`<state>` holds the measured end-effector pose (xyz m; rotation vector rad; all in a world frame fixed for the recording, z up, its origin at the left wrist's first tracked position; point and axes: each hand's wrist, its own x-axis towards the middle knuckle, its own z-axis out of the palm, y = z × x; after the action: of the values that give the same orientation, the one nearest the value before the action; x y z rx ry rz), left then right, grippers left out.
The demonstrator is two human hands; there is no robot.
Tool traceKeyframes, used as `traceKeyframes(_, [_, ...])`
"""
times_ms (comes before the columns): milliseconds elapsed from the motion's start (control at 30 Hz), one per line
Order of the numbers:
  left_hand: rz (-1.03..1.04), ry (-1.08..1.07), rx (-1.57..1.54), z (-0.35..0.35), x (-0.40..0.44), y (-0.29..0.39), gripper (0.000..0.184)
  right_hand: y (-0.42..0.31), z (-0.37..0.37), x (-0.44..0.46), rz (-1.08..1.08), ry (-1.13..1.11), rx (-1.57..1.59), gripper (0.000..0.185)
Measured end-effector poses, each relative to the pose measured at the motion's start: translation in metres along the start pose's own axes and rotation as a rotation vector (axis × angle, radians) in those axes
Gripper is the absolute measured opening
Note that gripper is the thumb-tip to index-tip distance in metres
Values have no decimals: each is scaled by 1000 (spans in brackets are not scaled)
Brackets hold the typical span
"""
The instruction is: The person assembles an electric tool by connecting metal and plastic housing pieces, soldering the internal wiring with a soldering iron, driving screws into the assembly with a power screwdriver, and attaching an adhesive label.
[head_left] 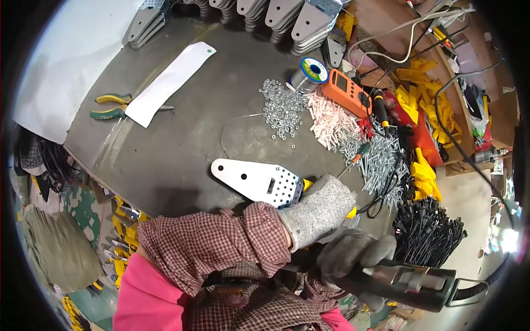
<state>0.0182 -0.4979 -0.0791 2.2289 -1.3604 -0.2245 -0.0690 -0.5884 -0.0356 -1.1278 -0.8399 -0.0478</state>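
Note:
My left hand (320, 212), in a light grey glove, is closed over the yellow end of a flat, pale metal plate with holes (251, 179). Most of the yellow part (351, 213) is hidden by the glove; a black cable loops out beside it. Wearing a dark grey glove, my right hand (353, 254) grips a black corded electric screwdriver (411, 284), which points left toward my body. The tool's tip is hidden. A thin screwdriver (360, 153) with a green and orange handle lies just above my left hand.
Nuts (281, 107), pink plugs (326, 118) and screws (381, 168) lie in heaps, near a solder spool (310, 75) and orange multimeter (346, 91). Pliers (113, 106) sit under white paper (168, 83). Metal plates (314, 25) line the back; black cables (430, 234) pile right.

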Motion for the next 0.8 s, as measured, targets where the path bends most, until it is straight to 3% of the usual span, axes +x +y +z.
traceKeyframes(100, [-16, -1, -55, -11, -1, 5, 43, -5, 8, 5, 57, 135, -72, 73])
traceKeyframes(133, [1, -6, -43, -15, -3, 7, 43, -9, -10, 24, 106, -129, -77, 69])
traceKeyframes(167, [-6, 36, -79, -18, -4, 7, 45, -30, -4, 18, 193, 56, -238, 48])
traceKeyframes(200, [-17, 80, -117, -33, -8, 6, 48, -48, 12, 26, 280, 242, -391, 39])
traceKeyframes(267, [-126, 0, -36, -64, -40, -9, 55, -55, 9, 65, 26, 258, 51, 44])
traceKeyframes(300, [-79, 11, -50, -73, -60, -30, 54, -55, -26, 57, -26, 114, 107, 47])
traceKeyframes(333, [-127, -168, -106, -84, -69, -45, 56, -30, -22, 59, -248, 282, 49, 50])
traceKeyframes(367, [-131, -194, -226, -80, -73, -55, 58, -12, -18, 63, -259, 295, 49, 50])
traceKeyframes(433, [-146, -209, -327, -67, -72, -69, 61, 21, -16, 78, -195, 566, -199, 63])
traceKeyframes(500, [-59, -27, -343, -58, -71, -66, 58, 29, -22, 78, -158, 731, -326, 70])
traceKeyframes(567, [-94, -105, -397, -63, -67, -65, 62, 25, -39, 71, -24, 352, -131, 73])
traceKeyframes(600, [-140, -177, -449, -69, -67, -63, 65, 38, -32, 70, -226, 418, 3, 76])
traceKeyframes(667, [-178, -187, -414, -74, -66, -62, 64, 26, -14, 78, -119, 606, -74, 76])
traceKeyframes(733, [-165, -152, -448, -67, -67, -63, 64, 25, -29, 79, -58, 567, -2, 68])
traceKeyframes(800, [-201, -221, -462, -71, -65, -62, 63, 29, -60, 86, 131, 41, 223, 58])
